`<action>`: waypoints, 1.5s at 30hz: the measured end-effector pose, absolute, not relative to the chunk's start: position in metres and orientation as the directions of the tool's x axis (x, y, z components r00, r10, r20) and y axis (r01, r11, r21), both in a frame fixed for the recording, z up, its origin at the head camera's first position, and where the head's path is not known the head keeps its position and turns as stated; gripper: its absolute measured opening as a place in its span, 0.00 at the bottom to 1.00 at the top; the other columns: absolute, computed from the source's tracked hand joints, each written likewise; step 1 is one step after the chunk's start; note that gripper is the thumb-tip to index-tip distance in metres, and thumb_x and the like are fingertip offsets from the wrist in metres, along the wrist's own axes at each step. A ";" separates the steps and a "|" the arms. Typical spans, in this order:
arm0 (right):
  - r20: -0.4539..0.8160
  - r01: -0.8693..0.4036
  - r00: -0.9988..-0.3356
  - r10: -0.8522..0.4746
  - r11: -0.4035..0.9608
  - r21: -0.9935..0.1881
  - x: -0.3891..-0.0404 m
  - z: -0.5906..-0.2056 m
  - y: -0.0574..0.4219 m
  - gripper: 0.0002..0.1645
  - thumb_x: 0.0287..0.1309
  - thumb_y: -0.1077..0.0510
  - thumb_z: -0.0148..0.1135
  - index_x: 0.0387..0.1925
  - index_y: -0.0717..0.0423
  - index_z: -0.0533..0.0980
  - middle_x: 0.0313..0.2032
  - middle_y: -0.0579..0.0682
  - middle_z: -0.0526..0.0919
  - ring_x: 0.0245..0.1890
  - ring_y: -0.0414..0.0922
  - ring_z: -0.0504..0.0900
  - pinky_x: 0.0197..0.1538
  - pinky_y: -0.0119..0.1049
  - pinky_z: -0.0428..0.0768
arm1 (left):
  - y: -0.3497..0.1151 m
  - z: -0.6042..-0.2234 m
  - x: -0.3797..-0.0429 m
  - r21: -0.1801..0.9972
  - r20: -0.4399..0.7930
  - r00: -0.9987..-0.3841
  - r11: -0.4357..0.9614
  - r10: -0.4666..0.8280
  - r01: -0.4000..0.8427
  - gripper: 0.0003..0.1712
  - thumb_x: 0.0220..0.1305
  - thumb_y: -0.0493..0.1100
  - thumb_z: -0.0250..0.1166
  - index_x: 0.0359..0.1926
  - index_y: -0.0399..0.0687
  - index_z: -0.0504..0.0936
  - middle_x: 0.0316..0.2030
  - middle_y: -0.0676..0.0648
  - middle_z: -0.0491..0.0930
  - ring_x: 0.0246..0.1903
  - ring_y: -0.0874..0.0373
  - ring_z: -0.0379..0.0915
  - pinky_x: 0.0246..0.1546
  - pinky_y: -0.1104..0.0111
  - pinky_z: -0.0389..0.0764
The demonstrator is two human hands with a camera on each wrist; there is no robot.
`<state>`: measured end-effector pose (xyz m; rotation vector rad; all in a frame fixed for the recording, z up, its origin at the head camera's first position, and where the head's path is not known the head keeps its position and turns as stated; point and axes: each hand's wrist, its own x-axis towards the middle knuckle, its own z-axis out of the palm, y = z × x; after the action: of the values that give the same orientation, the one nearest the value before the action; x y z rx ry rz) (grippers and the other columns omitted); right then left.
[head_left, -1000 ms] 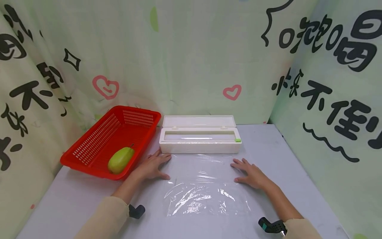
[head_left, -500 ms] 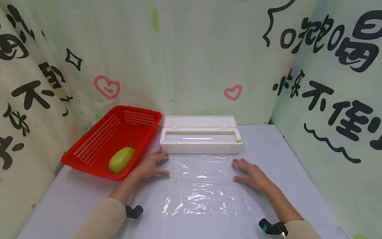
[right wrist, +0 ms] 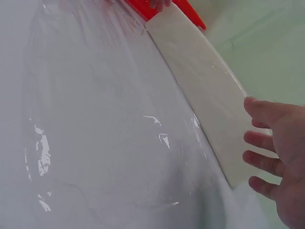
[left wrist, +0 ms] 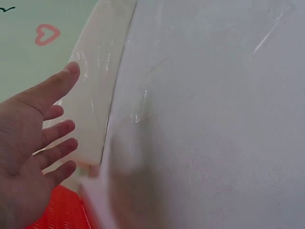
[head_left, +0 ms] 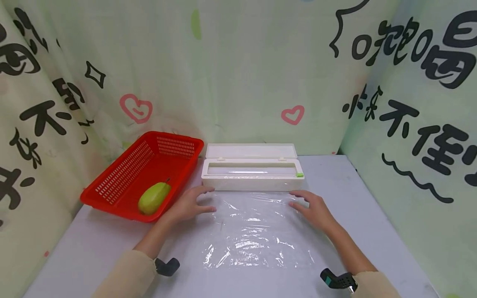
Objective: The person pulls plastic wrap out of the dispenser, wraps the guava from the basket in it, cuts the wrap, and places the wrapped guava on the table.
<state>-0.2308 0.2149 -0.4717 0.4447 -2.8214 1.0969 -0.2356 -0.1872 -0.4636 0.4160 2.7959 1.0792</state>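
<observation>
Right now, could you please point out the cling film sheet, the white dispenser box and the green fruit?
cling film sheet (head_left: 253, 231), head view, its crinkled middle
white dispenser box (head_left: 253, 182), head view, front wall
green fruit (head_left: 154, 198), head view, its body

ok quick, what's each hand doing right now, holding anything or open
Left hand: open, fingers spread, holding nothing, at the left edge of the plastic wrap sheet.
Right hand: open, fingers spread, holding nothing, at the sheet's right edge.

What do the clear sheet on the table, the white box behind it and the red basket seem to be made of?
Clear sheet: thin plastic film, it seems; see-through, wrinkled, with bright glints.
White box: probably rigid plastic with a smooth matte finish; moulded lid tabs and a green slider at one end.
Red basket: moulded plastic, slightly glossy, its walls pierced with rows of slots.
</observation>
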 end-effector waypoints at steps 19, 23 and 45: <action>0.240 -0.214 -0.969 -0.052 0.662 -0.719 -0.250 -0.446 0.218 0.23 0.62 0.54 0.63 0.57 0.59 0.75 0.55 0.61 0.78 0.51 0.56 0.79 0.55 0.53 0.79 | -0.192 -0.420 -0.221 0.677 0.083 -0.934 0.668 0.348 0.309 0.42 0.49 0.54 0.75 0.66 0.58 0.70 0.64 0.50 0.72 0.64 0.47 0.67 0.58 0.46 0.75; 0.234 -0.202 -0.971 -0.040 0.658 -0.726 -0.255 -0.445 0.221 0.25 0.63 0.53 0.62 0.59 0.58 0.74 0.59 0.60 0.76 0.55 0.57 0.78 0.56 0.52 0.79 | -0.198 -0.413 -0.218 0.692 0.049 -0.944 0.671 0.326 0.268 0.41 0.50 0.54 0.75 0.66 0.60 0.70 0.64 0.51 0.72 0.65 0.49 0.65 0.59 0.46 0.74; 0.048 -0.041 -0.999 -0.007 0.649 -0.760 -0.282 -0.448 0.229 0.33 0.65 0.52 0.59 0.69 0.52 0.64 0.69 0.61 0.64 0.65 0.61 0.68 0.61 0.55 0.75 | -0.238 -0.405 -0.211 0.652 0.106 -0.952 0.702 0.288 0.285 0.43 0.50 0.53 0.74 0.67 0.61 0.68 0.65 0.48 0.69 0.63 0.48 0.65 0.53 0.48 0.79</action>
<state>-0.2817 0.2288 -0.4479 0.0417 -2.8154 1.2986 -0.2114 -0.2375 -0.4054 0.4871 2.8945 1.1082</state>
